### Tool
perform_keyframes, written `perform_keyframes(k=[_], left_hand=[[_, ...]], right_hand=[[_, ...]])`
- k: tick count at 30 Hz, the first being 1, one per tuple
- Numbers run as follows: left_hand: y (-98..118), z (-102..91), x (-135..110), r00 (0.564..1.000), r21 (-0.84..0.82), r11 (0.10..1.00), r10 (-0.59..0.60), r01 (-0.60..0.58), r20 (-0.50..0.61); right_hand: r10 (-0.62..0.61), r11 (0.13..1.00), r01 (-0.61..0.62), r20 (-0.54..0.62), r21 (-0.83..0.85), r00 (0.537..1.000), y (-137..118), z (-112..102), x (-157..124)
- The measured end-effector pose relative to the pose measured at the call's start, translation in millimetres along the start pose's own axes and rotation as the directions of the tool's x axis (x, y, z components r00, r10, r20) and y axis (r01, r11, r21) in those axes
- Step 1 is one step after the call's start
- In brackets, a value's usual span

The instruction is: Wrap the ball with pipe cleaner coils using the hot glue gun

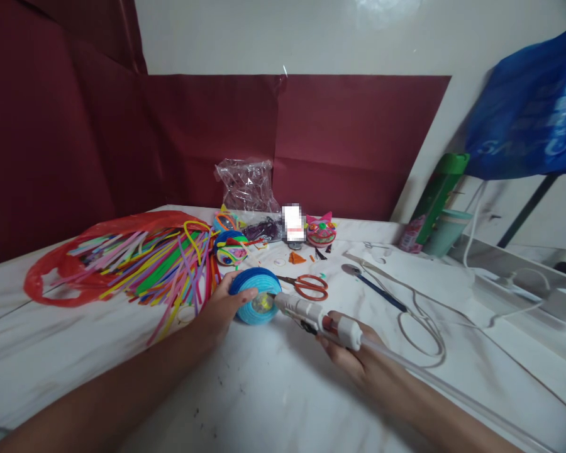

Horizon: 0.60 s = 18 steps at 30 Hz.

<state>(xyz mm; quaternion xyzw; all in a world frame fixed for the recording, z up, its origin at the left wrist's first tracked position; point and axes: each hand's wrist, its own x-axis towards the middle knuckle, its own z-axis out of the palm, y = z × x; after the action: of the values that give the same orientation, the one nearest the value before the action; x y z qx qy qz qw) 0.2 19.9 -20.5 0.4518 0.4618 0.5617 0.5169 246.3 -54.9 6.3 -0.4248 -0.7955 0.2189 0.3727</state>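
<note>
My left hand [219,308] is wrapped round a blue round piece [251,296] made of coiled strips, holding it on its side on the white table [264,390]. My right hand [346,352] grips a white hot glue gun [316,314] with a clear glue stick trailing back from it. The gun's nozzle touches the open pale centre of the blue piece. Both hands are closed on what they hold.
A red plastic bag [66,270] spills many coloured strips [165,270] at the left. Red-handled scissors [309,286], two finished decorated pieces [230,248] [321,231], a clear bag [246,182], a spoon-like tool [372,286], white cables [419,314] and a power strip [514,289] lie behind and right.
</note>
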Motion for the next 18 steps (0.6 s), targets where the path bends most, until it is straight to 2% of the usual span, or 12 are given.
perform_keyframes(k=[11,18], left_hand=[[1.6,1.7,1.0,0.999,-0.089,0.996,-0.027,0.025,-0.024],[2.4,0.9,-0.7,1.000,-0.096,0.995,-0.017,0.017,0.003]], right_hand=[[0.008,1.000,-0.007,0.010,-0.012,1.000,5.4,0.4,0.3],[0.012,1.000,-0.012,0.002,0.001,1.000,6.0,-0.6,-1.0]])
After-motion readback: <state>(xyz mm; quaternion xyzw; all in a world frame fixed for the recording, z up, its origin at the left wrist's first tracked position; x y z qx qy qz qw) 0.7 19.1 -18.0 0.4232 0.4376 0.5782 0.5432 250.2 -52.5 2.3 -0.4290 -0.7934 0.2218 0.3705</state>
